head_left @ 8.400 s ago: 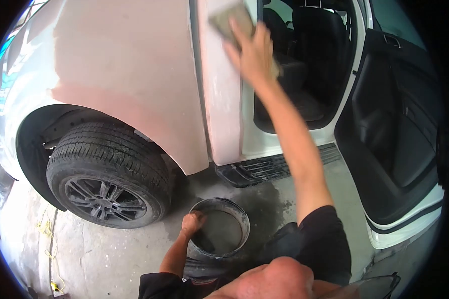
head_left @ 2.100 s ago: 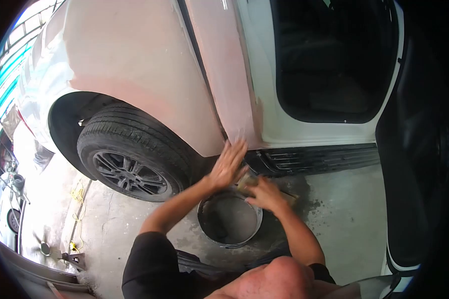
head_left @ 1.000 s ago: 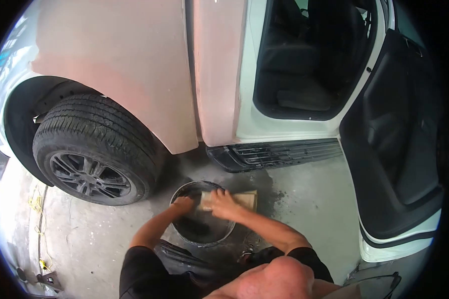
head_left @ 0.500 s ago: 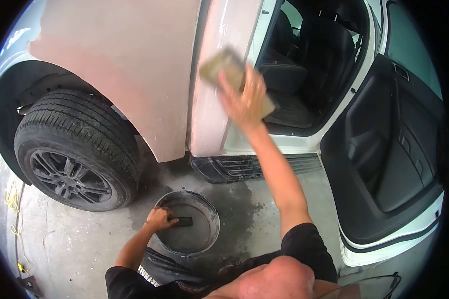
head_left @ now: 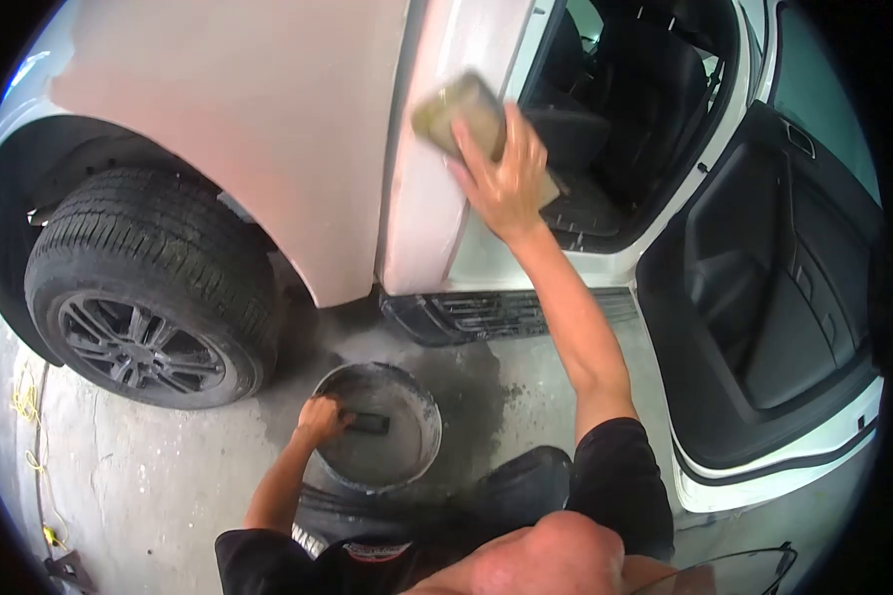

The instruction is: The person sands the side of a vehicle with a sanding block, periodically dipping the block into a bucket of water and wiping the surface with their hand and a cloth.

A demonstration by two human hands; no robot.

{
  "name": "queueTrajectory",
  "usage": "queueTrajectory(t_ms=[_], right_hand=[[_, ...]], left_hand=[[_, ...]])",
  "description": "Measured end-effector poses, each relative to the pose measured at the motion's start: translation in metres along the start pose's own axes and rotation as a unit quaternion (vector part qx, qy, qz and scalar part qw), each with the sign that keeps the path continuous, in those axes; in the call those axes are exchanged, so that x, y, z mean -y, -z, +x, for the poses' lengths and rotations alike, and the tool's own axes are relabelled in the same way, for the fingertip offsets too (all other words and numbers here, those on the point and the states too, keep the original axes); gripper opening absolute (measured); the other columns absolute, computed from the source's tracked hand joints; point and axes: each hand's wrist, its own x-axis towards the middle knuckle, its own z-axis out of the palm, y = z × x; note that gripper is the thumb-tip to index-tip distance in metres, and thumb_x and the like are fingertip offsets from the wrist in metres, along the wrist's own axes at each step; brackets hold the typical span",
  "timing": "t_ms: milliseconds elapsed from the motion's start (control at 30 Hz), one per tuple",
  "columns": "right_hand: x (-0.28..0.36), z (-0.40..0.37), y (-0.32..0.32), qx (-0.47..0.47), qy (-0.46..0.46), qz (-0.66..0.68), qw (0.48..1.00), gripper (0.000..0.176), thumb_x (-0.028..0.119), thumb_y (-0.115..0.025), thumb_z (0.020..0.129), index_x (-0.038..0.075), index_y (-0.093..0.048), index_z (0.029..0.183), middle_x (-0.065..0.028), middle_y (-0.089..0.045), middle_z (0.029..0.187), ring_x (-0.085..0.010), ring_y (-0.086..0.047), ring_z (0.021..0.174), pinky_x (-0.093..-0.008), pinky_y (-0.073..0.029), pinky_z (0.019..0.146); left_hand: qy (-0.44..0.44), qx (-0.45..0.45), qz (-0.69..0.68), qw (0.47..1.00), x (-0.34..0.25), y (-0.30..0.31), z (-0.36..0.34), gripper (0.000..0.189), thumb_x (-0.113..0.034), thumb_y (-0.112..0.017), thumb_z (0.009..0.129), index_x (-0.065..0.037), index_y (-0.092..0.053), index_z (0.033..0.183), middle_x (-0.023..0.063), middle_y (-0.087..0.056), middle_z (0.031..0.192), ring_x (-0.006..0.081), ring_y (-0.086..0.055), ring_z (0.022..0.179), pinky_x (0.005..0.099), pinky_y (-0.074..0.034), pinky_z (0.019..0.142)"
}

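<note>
My right hand grips a wet yellowish-brown sponge against the pinkish-white pillar panel, beside the open door frame; the sponge is slightly blurred. Lower down, my left hand is at the left rim of a round bucket holding cloudy grey water. Its fingers are closed on the end of a small dark block, which is over the water inside the bucket.
A wheel stands under the fender at the left. The open car door fills the right side. A black side step runs below the sill. Yellow cord lies on the floor, far left.
My right hand and the sponge have moved slightly up and to the right. My left hand still holds the block at the bucket. The view has shifted a little, and a dark knee now shows.
</note>
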Motion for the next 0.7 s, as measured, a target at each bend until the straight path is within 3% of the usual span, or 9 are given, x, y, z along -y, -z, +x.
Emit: queueTrajectory(t_ms=[133, 200, 300, 333, 400, 467, 567, 633, 700], right_hand=[[-0.02, 0.016, 0.008, 0.022, 0.057, -0.066, 0.996, 0.076, 0.036, -0.082, 0.078, 0.037, -0.051, 0.148, -0.028, -0.043, 0.149, -0.0417, -0.052, 0.119, -0.052, -0.044, 0.097], [-0.043, 0.09, 0.006, -0.01, 0.059, -0.126, 0.99, 0.062, 0.037, -0.076, 0.084, 0.031, -0.058, 0.143, -0.0236, -0.046, 0.143, -0.0412, -0.053, 0.109, -0.0498, -0.045, 0.088], [-0.045, 0.16, 0.011, -0.05, -0.047, -0.056, 0.996, 0.055, 0.03, -0.067, 0.095, 0.014, -0.053, 0.146, -0.0281, -0.048, 0.136, -0.0417, -0.051, 0.119, -0.0554, -0.045, 0.098], [-0.042, 0.159, 0.012, -0.068, -0.067, -0.054, 0.994, 0.054, 0.028, -0.067, 0.095, 0.013, -0.054, 0.145, -0.0277, -0.047, 0.137, -0.0419, -0.05, 0.119, -0.0559, -0.044, 0.098], [-0.02, 0.081, -0.001, -0.021, -0.047, -0.126, 0.991, 0.062, 0.037, -0.078, 0.082, 0.033, -0.06, 0.142, -0.0239, -0.046, 0.144, -0.0412, -0.053, 0.111, -0.0485, -0.046, 0.088], [0.004, -0.004, -0.004, -0.029, -0.013, -0.01, 0.999, 0.057, 0.037, -0.076, 0.085, 0.039, -0.06, 0.139, -0.0236, -0.049, 0.141, -0.0408, -0.054, 0.11, -0.0512, -0.045, 0.091], [-0.015, -0.006, -0.001, -0.017, 0.055, -0.031, 0.998, 0.058, 0.036, -0.076, 0.086, 0.039, -0.058, 0.141, -0.0244, -0.047, 0.145, -0.0428, -0.053, 0.112, -0.052, -0.045, 0.095], [-0.041, 0.067, 0.002, -0.015, 0.024, -0.126, 0.992, 0.053, 0.041, -0.074, 0.087, 0.036, -0.061, 0.138, -0.0236, -0.05, 0.143, -0.0436, -0.055, 0.109, -0.053, -0.048, 0.087], [-0.061, 0.151, 0.011, -0.027, -0.103, -0.004, 0.994, 0.052, 0.027, -0.068, 0.094, 0.013, -0.057, 0.143, -0.0262, -0.047, 0.139, -0.0407, -0.051, 0.119, -0.0552, -0.043, 0.1]], left_hand=[[-0.013, -0.003, -0.001, 1.0, 0.005, -0.002, -0.001, 0.031, -0.04, -0.072, 0.087, -0.008, -0.076, 0.087, 0.0147, -0.073, 0.095, 0.0326, -0.071, 0.089, 0.0428, -0.055, 0.085], [-0.003, 0.005, 0.006, 1.0, -0.002, 0.004, 0.002, 0.031, -0.04, -0.071, 0.087, -0.009, -0.075, 0.086, 0.0142, -0.073, 0.094, 0.032, -0.071, 0.09, 0.043, -0.055, 0.086], [-0.028, 0.003, 0.008, 1.0, -0.003, 0.004, 0.004, 0.034, -0.041, -0.07, 0.089, -0.008, -0.074, 0.088, 0.013, -0.072, 0.095, 0.0331, -0.069, 0.09, 0.0441, -0.054, 0.085], [-0.022, -0.003, 0.003, 1.0, -0.001, 0.007, 0.006, 0.034, -0.041, -0.07, 0.089, -0.007, -0.074, 0.087, 0.013, -0.072, 0.094, 0.0329, -0.069, 0.09, 0.0442, -0.054, 0.085], [-0.011, -0.009, -0.013, 1.0, -0.005, 0.008, 0.001, 0.034, -0.04, -0.07, 0.089, -0.007, -0.073, 0.086, 0.0129, -0.072, 0.093, 0.0325, -0.07, 0.09, 0.0444, -0.054, 0.085], [-0.007, -0.006, -0.008, 1.0, 0.001, -0.001, 0.004, 0.032, -0.039, -0.07, 0.088, -0.007, -0.073, 0.087, 0.0127, -0.072, 0.093, 0.0325, -0.07, 0.09, 0.0442, -0.054, 0.084], [-0.001, 0.016, -0.001, 1.0, 0.002, 0.002, 0.0, 0.032, -0.04, -0.07, 0.088, -0.008, -0.074, 0.088, 0.0124, -0.073, 0.095, 0.0324, -0.07, 0.092, 0.0443, -0.054, 0.085], [-0.006, 0.021, -0.001, 1.0, 0.002, 0.002, 0.004, 0.031, -0.04, -0.07, 0.088, -0.009, -0.075, 0.089, 0.0122, -0.073, 0.095, 0.0325, -0.07, 0.092, 0.0444, -0.055, 0.085], [-0.016, 0.013, -0.002, 1.0, 0.005, -0.003, 0.004, 0.03, -0.039, -0.07, 0.088, -0.009, -0.076, 0.089, 0.012, -0.073, 0.093, 0.0329, -0.07, 0.089, 0.0445, -0.055, 0.084]])
